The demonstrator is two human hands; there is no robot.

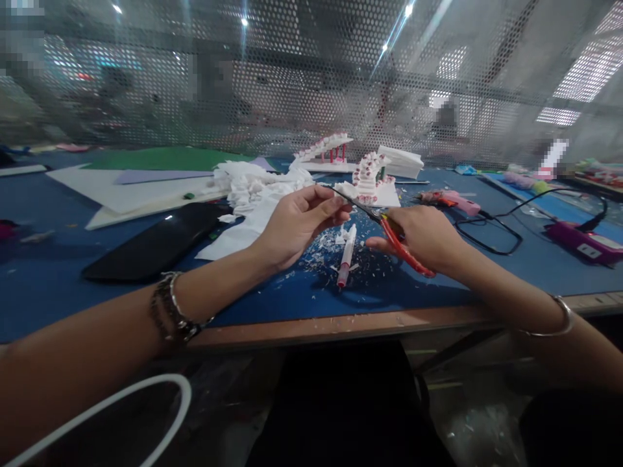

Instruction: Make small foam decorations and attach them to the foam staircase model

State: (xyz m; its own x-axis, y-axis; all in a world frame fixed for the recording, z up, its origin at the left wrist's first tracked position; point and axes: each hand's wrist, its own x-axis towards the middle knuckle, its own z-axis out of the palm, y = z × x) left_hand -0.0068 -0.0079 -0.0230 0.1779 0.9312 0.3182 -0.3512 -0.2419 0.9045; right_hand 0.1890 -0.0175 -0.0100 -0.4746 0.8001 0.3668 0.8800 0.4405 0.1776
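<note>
My right hand [421, 237] is closed around scissors [398, 246] with red-orange handles, their dark blades pointing left. At the blade tips, my left hand [304, 217] is held in a pinch; whatever lies between its fingers is too small or hidden to name. Below, between both hands, a white pen [345, 263] with a red end lies on the blue table amid tiny white clippings [321, 256]. Just beyond the hands stands a small white staircase model [368, 178] dotted with dark red. Behind it is a second white model [325, 150] with red posts.
Crumpled white tissue [257, 188] and a black phone-like slab [156, 243] lie left. Green sheets [165, 157] sit farther back. On the right are a pink glue gun [452, 200], its black cable, and a purple power strip [584, 245]. Perforated metal [292, 84] rises behind the table.
</note>
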